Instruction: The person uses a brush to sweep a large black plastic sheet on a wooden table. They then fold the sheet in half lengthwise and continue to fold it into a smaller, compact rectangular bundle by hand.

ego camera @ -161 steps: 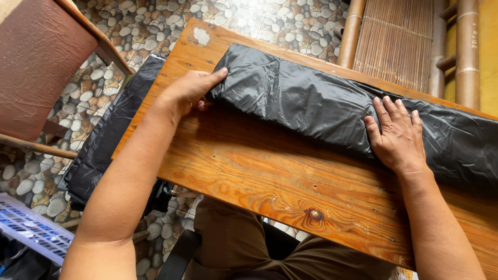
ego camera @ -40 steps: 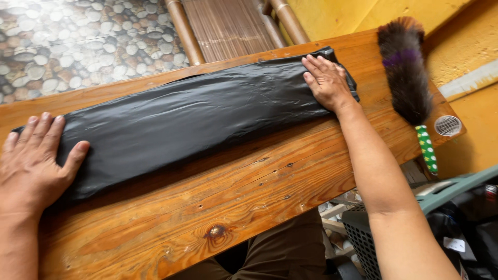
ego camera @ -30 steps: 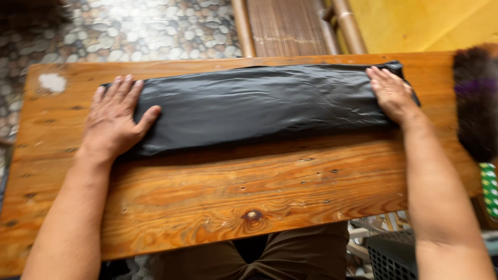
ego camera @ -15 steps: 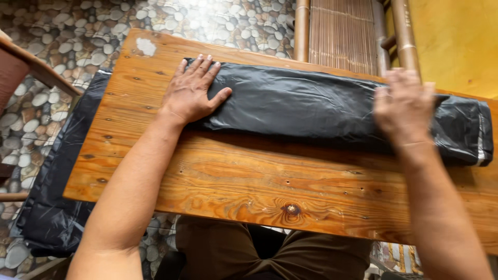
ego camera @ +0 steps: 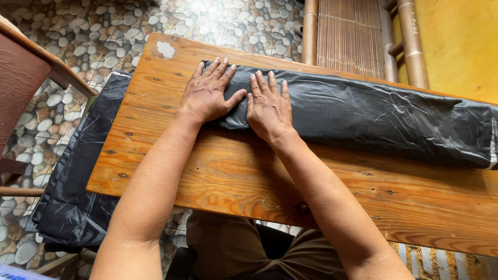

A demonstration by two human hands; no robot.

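Observation:
A long folded strip of black plastic sheet lies across the far side of a wooden table. My left hand presses flat on the strip's left end, fingers spread. Right beside it, my right hand also lies flat on the plastic with its fingers apart. Both palms face down and neither hand grips anything.
More black plastic hangs off the table's left end toward the pebble floor. A brown chair stands at the far left. A bamboo frame and a yellow wall lie behind the table.
My right hand has slid left along the plastic from the strip's right part until it sits next to my left hand. My left hand stays on the left end.

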